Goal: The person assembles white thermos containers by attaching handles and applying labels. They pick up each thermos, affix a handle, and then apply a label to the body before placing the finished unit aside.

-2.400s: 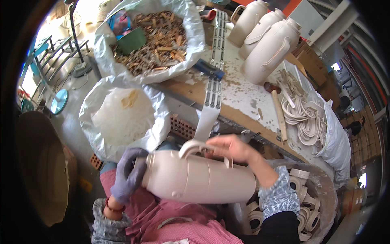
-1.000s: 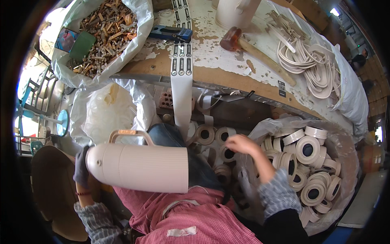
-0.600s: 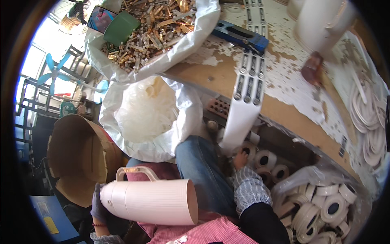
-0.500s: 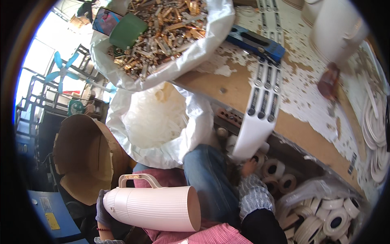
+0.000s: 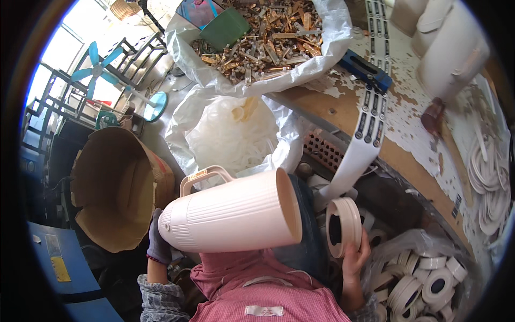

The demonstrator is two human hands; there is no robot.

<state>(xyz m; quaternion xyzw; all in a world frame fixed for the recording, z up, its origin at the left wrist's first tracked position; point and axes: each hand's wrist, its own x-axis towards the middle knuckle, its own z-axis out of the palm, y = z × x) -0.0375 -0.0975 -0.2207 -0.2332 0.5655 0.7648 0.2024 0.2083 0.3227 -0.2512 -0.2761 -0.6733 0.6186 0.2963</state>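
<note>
Across my lap lies a pale pink ribbed thermos jug shell (image 5: 230, 217) on its side, its handle (image 5: 206, 174) upward and its wide open end facing right. My left hand (image 5: 159, 236), in a grey glove, is closed round the narrow left end; part of its fingers is hidden behind the shell. To the right of the open end, my bare right hand (image 5: 355, 260) grips a round cream base cap (image 5: 351, 225) with a black centre. The cap is tilted on its edge and apart from the shell.
A clear plastic bag (image 5: 375, 257) of similar caps stands at the lower right. The worn bench (image 5: 316, 110) bears a blue tool (image 5: 367, 70), a white strip of labels (image 5: 370, 115) and cream jugs (image 5: 453, 48). Two white sacks and a cardboard drum (image 5: 115, 182) stand ahead and left.
My right hand has come up from under the bench's edge with a base cap in it. My left hand has raised the jug shell and moved it right. The view has shifted.
</note>
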